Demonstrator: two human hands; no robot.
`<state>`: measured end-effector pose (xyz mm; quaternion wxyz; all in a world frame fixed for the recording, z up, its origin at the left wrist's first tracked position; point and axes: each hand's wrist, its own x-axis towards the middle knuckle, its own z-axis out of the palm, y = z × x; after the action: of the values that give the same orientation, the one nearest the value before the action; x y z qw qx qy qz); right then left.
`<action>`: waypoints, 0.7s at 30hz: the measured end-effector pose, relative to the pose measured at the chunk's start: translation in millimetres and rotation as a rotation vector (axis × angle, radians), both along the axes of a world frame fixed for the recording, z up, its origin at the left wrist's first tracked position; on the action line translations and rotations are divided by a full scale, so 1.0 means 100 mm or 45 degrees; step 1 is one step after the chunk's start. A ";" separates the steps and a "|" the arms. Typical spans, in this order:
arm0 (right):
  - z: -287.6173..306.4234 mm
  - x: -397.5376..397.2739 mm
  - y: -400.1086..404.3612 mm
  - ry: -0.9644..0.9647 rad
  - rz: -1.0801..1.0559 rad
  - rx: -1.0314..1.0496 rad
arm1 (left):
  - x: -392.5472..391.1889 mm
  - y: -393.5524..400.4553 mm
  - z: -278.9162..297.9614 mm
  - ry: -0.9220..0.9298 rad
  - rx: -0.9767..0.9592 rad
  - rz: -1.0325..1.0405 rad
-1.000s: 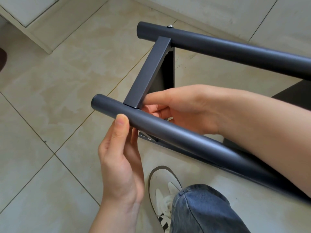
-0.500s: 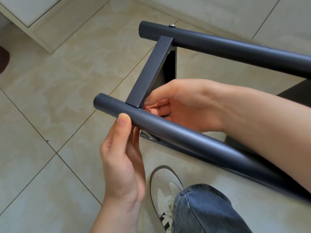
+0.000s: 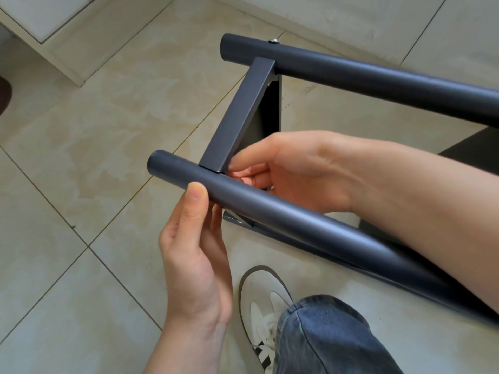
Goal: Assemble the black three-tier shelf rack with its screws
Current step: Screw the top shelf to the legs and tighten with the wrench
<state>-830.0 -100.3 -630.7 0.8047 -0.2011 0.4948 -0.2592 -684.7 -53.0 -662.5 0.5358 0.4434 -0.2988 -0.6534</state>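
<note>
The black rack lies on its side over the floor. A near round post (image 3: 283, 220) and a far round post (image 3: 364, 74) run to the right. The flat edge of a shelf (image 3: 239, 114) bridges them near their left ends. A silver screw head (image 3: 275, 41) sits on top of the far post. My left hand (image 3: 194, 252) grips the near post from below, thumb on its front. My right hand (image 3: 283, 168) reaches between the posts, fingers curled at the joint of shelf and near post; whatever they hold is hidden.
Beige floor tiles (image 3: 81, 157) lie all around. A pale cabinet base (image 3: 54, 49) stands at the upper left. My white shoe (image 3: 264, 306) and jeans leg (image 3: 324, 338) sit just under the near post.
The rack and both hands have shifted slightly in the frame; my right hand's fingers have drawn closer to the shelf joint. Both grips look the same.
</note>
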 end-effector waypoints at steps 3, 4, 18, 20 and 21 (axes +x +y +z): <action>-0.02 0.01 -0.01 0.041 0.013 -0.017 | 0.00 0.00 0.00 -0.006 -0.005 -0.002; -0.02 0.01 -0.01 0.021 0.001 -0.023 | -0.01 0.00 0.01 -0.017 -0.021 -0.014; -0.01 -0.02 0.00 0.006 0.025 0.024 | -0.01 0.00 -0.01 -0.008 -0.014 0.018; 0.01 -0.03 -0.01 -0.054 -0.002 0.025 | -0.01 0.00 -0.01 -0.020 -0.022 0.011; 0.01 -0.04 -0.01 -0.067 0.006 0.031 | -0.01 0.00 -0.01 -0.022 -0.026 0.008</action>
<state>-834.4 -101.1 -629.3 0.8205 -0.1855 0.4761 -0.2562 -685.3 -52.8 -663.7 0.5398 0.4443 -0.3089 -0.6449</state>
